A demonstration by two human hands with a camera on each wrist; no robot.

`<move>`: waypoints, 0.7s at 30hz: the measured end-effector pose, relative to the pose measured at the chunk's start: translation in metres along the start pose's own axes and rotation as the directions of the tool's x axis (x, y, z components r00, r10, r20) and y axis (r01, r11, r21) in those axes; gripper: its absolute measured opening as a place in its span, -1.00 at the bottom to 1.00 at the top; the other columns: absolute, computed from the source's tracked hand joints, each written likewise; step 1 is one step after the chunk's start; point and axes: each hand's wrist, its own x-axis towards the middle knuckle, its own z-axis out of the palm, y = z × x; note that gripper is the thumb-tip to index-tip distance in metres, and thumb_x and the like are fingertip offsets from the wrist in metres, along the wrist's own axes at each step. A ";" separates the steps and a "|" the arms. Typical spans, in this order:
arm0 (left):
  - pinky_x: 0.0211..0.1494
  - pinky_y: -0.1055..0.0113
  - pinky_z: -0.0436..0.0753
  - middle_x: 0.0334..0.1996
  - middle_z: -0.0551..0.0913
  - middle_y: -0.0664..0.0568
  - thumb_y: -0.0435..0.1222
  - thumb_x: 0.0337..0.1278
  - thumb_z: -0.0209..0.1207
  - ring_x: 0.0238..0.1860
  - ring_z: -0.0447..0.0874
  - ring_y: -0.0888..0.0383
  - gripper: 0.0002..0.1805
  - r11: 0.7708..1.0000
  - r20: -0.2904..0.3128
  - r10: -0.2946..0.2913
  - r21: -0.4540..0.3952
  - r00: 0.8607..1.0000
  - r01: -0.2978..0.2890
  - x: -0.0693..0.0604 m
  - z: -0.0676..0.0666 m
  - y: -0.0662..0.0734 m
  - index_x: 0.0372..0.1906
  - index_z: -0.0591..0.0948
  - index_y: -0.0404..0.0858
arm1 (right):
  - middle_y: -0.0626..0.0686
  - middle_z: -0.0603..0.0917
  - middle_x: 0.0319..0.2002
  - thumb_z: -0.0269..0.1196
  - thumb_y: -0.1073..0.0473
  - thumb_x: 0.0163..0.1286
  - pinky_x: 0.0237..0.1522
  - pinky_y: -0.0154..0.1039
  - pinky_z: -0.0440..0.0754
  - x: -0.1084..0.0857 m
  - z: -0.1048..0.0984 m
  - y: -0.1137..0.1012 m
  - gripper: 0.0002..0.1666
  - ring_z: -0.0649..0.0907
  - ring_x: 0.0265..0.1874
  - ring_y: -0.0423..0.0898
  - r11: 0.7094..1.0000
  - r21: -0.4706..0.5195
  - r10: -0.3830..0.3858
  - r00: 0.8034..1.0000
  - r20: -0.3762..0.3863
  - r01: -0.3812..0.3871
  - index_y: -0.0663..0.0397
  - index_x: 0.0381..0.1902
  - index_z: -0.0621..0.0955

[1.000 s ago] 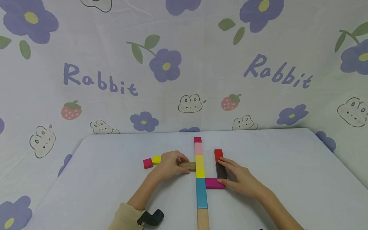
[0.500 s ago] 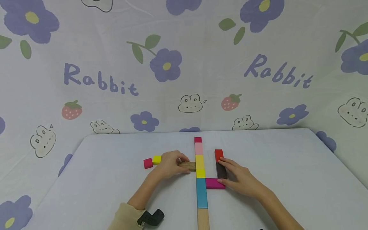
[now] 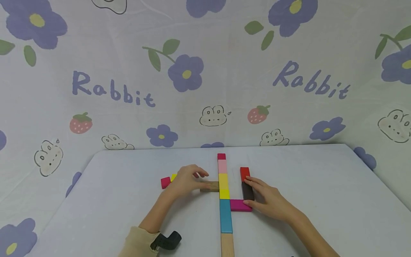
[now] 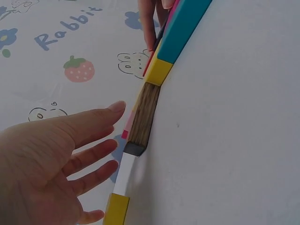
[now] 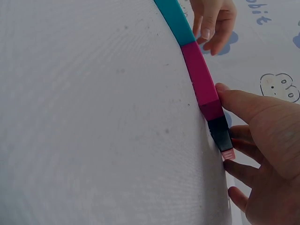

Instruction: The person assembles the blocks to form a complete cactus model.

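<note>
My left hand point(image 3: 184, 182) hovers by the left end of a brown wood-grain block point(image 3: 210, 186); the left wrist view shows its fingers spread and apart from that block. The brown block's right end meets a straight column of blocks: pink point(image 3: 222, 166), yellow point(image 3: 223, 181), blue point(image 3: 226, 216) and bare wood point(image 3: 227, 244). To the right of the column a magenta block point(image 3: 239, 205) touches the blue one. My right hand point(image 3: 269, 201) rests its thumb on the magenta block's end and its fairly straight fingers along a black block point(image 3: 248, 191), which lines up with a red block point(image 3: 244, 174).
Left of my left hand lie a crimson cube point(image 3: 165, 182) and a yellow block point(image 4: 117, 208), which the hand partly hides in the head view. A white table point(image 3: 112, 214) bears everything. A patterned cloth point(image 3: 224, 89) hangs behind it.
My left hand has let go of the brown block, its fingers lifting and moving slightly left. The brown block stays against the column. My right hand has not visibly moved.
</note>
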 end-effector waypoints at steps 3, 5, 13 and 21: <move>-0.02 0.23 0.75 0.00 0.74 -0.03 -0.20 0.16 0.52 0.04 0.64 0.02 -0.61 1.000 -0.020 -0.004 -0.025 1.000 0.003 -0.002 -0.006 -0.002 0.08 0.78 -0.20 | 0.29 0.41 0.52 0.44 -0.10 0.37 0.27 0.27 0.62 0.000 0.000 0.000 -0.11 0.40 0.48 0.38 1.000 -0.001 -0.001 1.000 -0.003 0.001 0.13 0.53 0.44; 0.02 0.20 0.74 0.02 0.75 -0.03 -0.22 0.17 0.52 0.06 0.64 0.01 -0.61 0.999 -0.034 -0.003 -0.038 0.999 0.002 -0.003 -0.011 -0.003 0.08 0.78 -0.21 | 0.28 0.41 0.52 0.44 -0.10 0.37 0.28 0.27 0.61 0.000 0.000 0.000 -0.11 0.41 0.48 0.38 1.000 -0.005 -0.004 1.000 -0.005 0.004 0.13 0.53 0.45; 0.16 0.02 0.67 0.05 0.77 -0.03 -0.27 0.20 0.50 0.11 0.65 -0.04 -0.63 0.999 -0.089 -0.020 -0.049 0.996 0.015 -0.005 -0.032 -0.015 0.09 0.77 -0.25 | 0.29 0.42 0.51 0.44 -0.10 0.38 0.28 0.28 0.61 0.000 0.001 0.001 -0.12 0.41 0.48 0.38 1.000 -0.016 -0.008 1.000 -0.012 0.008 0.14 0.53 0.45; 0.08 0.08 0.71 0.12 0.74 -0.09 -0.33 0.20 0.46 0.18 0.62 -0.13 -0.61 0.995 -0.077 -0.074 -0.076 0.994 0.068 -0.008 -0.048 -0.038 0.13 0.75 -0.28 | 0.29 0.42 0.51 0.45 -0.10 0.37 0.26 0.26 0.63 0.000 0.001 0.001 -0.11 0.42 0.48 0.38 1.000 -0.017 -0.001 1.000 -0.011 0.001 0.14 0.53 0.45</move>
